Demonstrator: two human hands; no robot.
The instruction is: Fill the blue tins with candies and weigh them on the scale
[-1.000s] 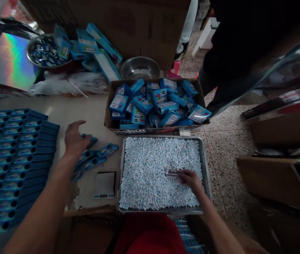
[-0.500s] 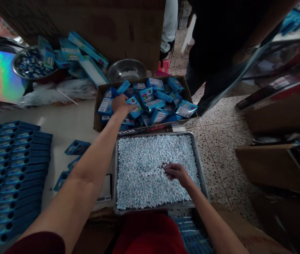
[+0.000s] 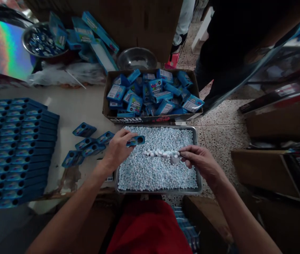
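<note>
Presently, a small blue box (image 3: 136, 141) is gripped in the closed left hand (image 3: 118, 150) over the tray's (image 3: 199, 183) near-left corner. A scoop (image 3: 175, 159), loaded with a row of white candies (image 3: 161, 153), is pinched in the closed right hand (image 3: 201, 161) over the tray's right side, level with the box.

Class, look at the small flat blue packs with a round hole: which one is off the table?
The flat blue pack pinched in the left hand, held over the metal tray. The others lie loose on the white table.
</note>
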